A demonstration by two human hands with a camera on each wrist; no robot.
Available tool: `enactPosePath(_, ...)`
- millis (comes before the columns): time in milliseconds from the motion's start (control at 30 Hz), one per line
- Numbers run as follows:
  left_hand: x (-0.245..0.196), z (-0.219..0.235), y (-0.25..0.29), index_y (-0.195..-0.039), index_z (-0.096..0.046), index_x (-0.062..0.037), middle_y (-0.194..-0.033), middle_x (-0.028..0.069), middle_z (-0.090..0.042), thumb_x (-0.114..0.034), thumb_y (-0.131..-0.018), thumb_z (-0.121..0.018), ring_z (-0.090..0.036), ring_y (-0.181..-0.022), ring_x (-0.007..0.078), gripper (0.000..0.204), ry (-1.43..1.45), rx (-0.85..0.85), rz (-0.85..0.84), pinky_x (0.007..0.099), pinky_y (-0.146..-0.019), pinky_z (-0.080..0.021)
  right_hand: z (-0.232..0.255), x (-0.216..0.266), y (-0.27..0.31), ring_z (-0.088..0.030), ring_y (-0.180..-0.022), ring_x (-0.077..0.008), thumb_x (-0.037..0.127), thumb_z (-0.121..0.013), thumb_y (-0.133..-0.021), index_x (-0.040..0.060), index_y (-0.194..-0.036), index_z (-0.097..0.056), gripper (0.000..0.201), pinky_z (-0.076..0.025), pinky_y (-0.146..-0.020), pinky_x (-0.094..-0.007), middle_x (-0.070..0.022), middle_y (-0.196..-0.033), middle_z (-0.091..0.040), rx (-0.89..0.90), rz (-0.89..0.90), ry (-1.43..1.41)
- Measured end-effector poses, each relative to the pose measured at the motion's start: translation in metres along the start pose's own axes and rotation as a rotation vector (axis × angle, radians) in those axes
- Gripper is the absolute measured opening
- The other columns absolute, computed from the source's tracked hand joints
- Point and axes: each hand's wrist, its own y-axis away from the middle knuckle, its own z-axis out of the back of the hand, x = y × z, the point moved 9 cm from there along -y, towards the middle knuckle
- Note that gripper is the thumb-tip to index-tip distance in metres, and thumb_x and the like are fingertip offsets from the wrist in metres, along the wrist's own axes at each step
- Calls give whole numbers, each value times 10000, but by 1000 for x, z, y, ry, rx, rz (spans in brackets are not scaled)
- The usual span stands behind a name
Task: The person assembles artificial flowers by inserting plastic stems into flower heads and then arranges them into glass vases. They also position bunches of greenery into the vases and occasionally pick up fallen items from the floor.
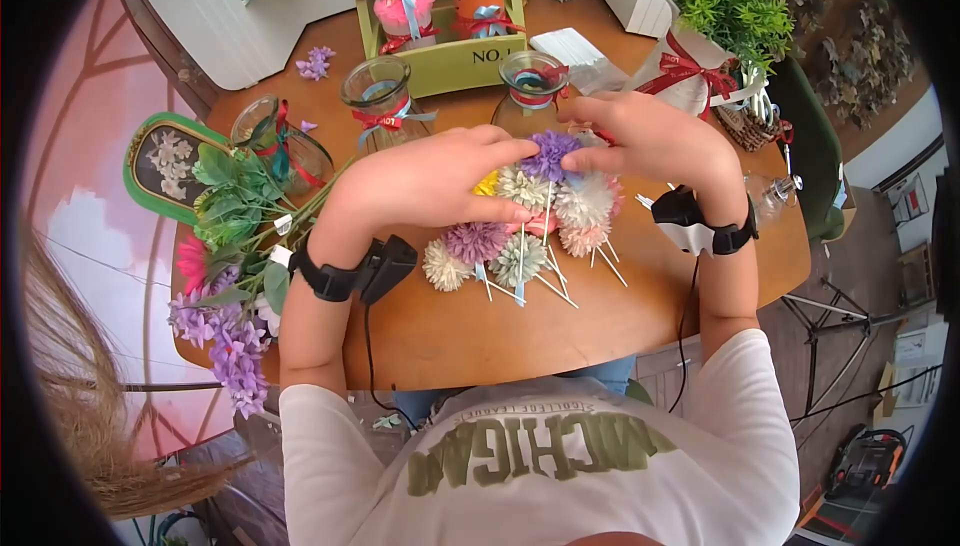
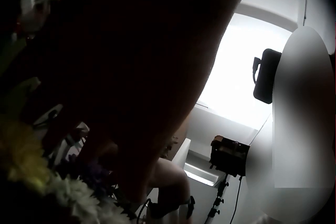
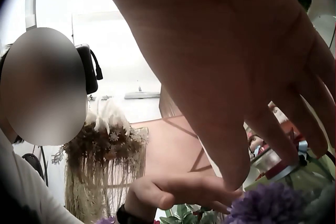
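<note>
A purple pompom flower lies at the top of a bunch of pompom flowers on white sticks, between the two hands. My left hand reaches in from the left, index fingertip at the purple flower and thumb over the white flower. From the right, my right hand has its thumb tip at the purple bloom, fingers spread beyond it. In the right wrist view its fingers look straight above the purple flower. Mauve, grey-green and cream flowers lie nearer the table's front.
Glass vases with ribbons stand behind the hands, by a green doll box. Leafy stems with lilac blossoms hang over the table's left edge. A potted green plant is at back right. Cables run from both wrist cameras.
</note>
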Motion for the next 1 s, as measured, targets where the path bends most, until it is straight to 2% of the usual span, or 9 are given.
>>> enactPosePath(33, 0, -8, -1, -1467, -494, -8, -1266, 222, -611, -460, -950, -690, -610, -1155, 385, 714, -42, 14, -25, 417, -981, -496, -4, 2, -2, -690, -967, -392, 390, -740, -921, -4, -1282, -621, 547, -547, -841, -437, -211, -1065, -714, 12, -1, -5)
enactPosePath(67, 15, -18, -1, -1523, -413, -7, -1295, 234, -593, -517, -910, -716, -604, -1171, 394, 852, -5, 110, 98, 420, -990, -492, -8, 7, -3, -686, -963, -397, 379, -750, -912, -1, -1280, -623, 544, -544, -837, -442, -214, -1055, -712, 27, 8, 1)
enactPosePath(233, 30, -24, 0, -1516, -430, -13, -1358, 238, -589, -566, -843, -762, -591, -1238, 385, 932, 34, 254, 149, 415, -1026, -485, -22, 21, -5, -674, -939, -407, 289, -784, -869, 8, -1230, -646, 478, -529, -832, -463, -207, -1008, -706, 121, 17, 25)
enactPosePath(300, 24, -23, 2, -1489, -462, 9, -1391, 212, -592, -485, -850, -798, -579, -1276, 372, 875, 35, 313, 100, 423, -1088, -455, -24, 25, -5, -668, -930, -402, 204, -787, -835, 16, -1186, -662, 418, -520, -829, -471, -191, -979, -701, 162, 9, 56)
enactPosePath(400, 22, -21, 4, -1485, -475, -9, -1394, 206, -600, -451, -846, -807, -578, -1287, 368, 845, 75, 333, 2, 425, -1102, -451, -23, 36, -1, -668, -924, -400, 149, -777, -820, 19, -1160, -675, 378, -517, -826, -467, -184, -953, -702, 125, 71, 95)
enactPosePath(600, 27, -15, 1, -1496, -465, -11, -1419, 210, -587, -441, -844, -806, -566, -1307, 374, 853, 30, 299, 128, 414, -1107, -448, -24, 38, 3, -669, -922, -398, 136, -766, -830, 31, -1160, -690, 355, -518, -823, -468, -181, -945, -701, 119, 31, 124)
enactPosePath(733, 28, -26, -1, -1491, -467, 11, -1413, 224, -588, -468, -831, -812, -564, -1310, 375, 885, 81, 321, 97, 411, -1105, -447, -22, 29, 4, -673, -912, -384, 147, -763, -837, 30, -1164, -690, 355, -525, -819, -453, -178, -968, -698, 162, 53, 80)
enactPosePath(800, 28, -35, -2, -1484, -472, 30, -1411, 238, -585, -495, -819, -817, -561, -1315, 372, 914, 92, 369, 99, 411, -1109, -444, -8, 19, 5, -678, -890, -363, 157, -770, -836, 20, -1171, -680, 372, -535, -796, -428, -172, -981, -696, -1, 132, 41)
enactPosePath(1000, 23, -24, -2, -1498, -480, -14, -1405, 211, -596, -418, -874, -789, -574, -1293, 362, 805, 77, 315, 47, 416, -1087, -457, 8, 4, 10, -691, -919, -324, 199, -790, -843, 14, -1231, -653, 452, -559, -785, -415, -158, -1034, -708, 81, 12, 1)
